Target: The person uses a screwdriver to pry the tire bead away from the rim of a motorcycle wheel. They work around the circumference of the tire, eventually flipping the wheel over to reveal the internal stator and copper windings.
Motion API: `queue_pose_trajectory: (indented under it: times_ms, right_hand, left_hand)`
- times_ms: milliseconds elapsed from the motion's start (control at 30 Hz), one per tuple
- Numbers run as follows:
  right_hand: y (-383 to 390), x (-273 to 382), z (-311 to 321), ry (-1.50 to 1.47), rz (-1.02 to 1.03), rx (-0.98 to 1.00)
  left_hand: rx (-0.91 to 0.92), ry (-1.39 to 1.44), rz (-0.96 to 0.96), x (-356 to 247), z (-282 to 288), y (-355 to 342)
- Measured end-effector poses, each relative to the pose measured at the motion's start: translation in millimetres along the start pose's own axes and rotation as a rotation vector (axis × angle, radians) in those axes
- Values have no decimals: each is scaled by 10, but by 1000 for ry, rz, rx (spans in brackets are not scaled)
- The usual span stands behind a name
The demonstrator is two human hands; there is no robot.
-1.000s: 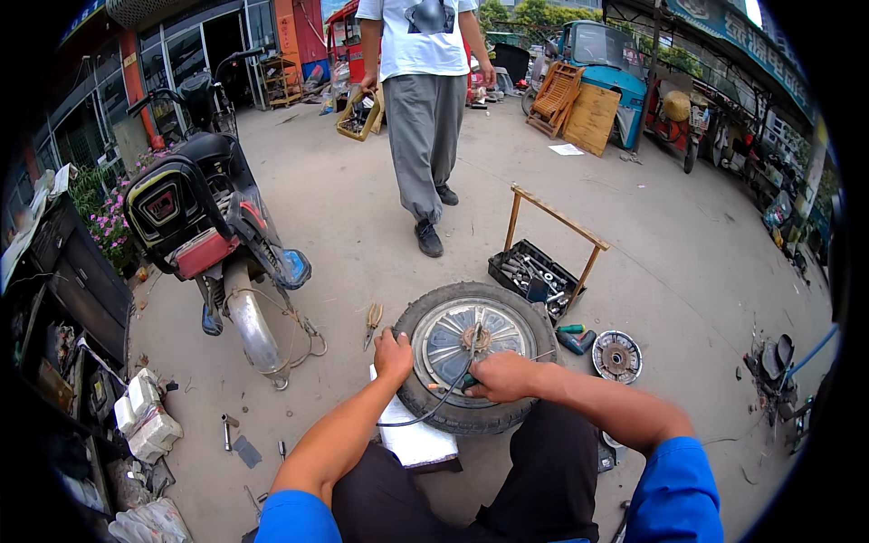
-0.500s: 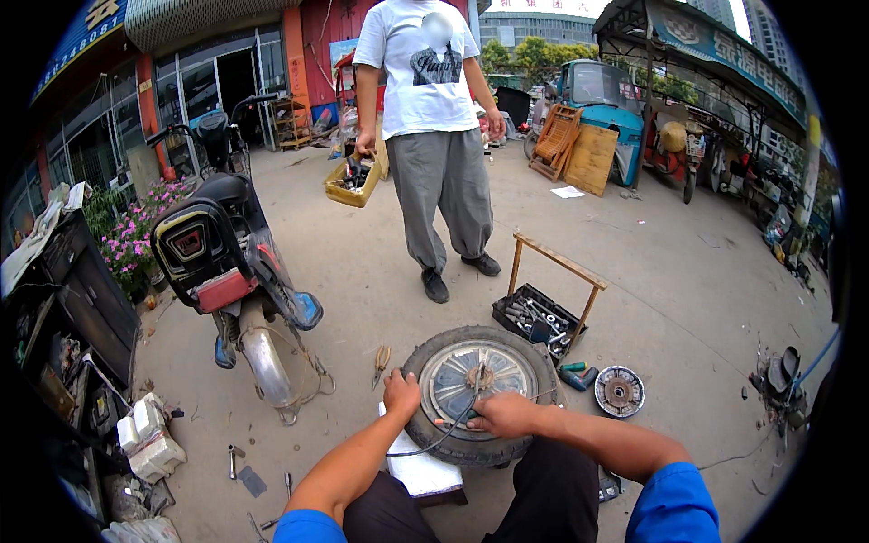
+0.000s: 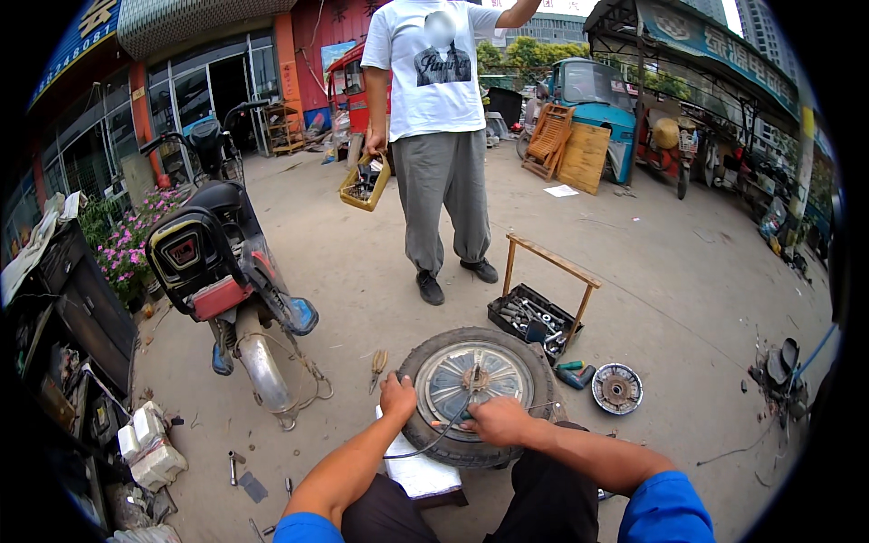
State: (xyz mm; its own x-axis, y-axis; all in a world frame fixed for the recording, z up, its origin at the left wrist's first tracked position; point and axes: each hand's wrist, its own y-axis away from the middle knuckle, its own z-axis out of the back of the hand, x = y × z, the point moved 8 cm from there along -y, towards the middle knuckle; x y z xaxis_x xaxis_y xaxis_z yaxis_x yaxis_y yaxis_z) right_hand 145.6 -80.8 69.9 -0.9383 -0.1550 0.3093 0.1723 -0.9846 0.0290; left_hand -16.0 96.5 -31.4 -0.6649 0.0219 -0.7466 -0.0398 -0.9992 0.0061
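A tired wheel with a silver hub [image 3: 514,371] lies flat before me, partly over a white pad [image 3: 421,480]. My left hand [image 3: 396,398] grips the tire [image 3: 427,346] at its left side. My right hand [image 3: 498,419] is closed low on the hub, at a black cable [image 3: 415,453] with a small orange piece near my fingertips; what exactly it holds is hidden. Pliers [image 3: 377,369] lie to the left of the wheel.
A person [image 3: 425,81] stands ahead, holding a yellow basket [image 3: 360,199]. A scooter [image 3: 226,253] stands left. A toolbox [image 3: 534,317], drill [image 3: 575,373] and metal hub [image 3: 617,389] sit beyond and right of the wheel. Clutter [image 3: 145,439] lines the left.
The standing person has raised one arm since the earlier frames, the other still holding the basket. The view has tilted up since a second ago. My hands stay at the wheel.
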Motion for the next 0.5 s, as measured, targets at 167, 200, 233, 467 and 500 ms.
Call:
queue_pose_trajectory:
  times_ms: [167,200,233,467,500]
  right_hand:
    - [41,12,-7,-21,-57,-76]
    - [47,15,-5,-23,-65,-69]
    - [45,15,-7,-30,-69,-62]
    - [46,31,21,-49,-91,-49]
    - [46,31,25,-46,-90,-46]
  left_hand:
    - [4,-1,0,-32,3,14]
    - [5,-9,-3,-17,-20,-4]
    - [3,-21,-4,-17,-11,-8]
    - [-6,-8,-9,-20,6,1]
    - [-5,-3,-11,-19,1,-2]
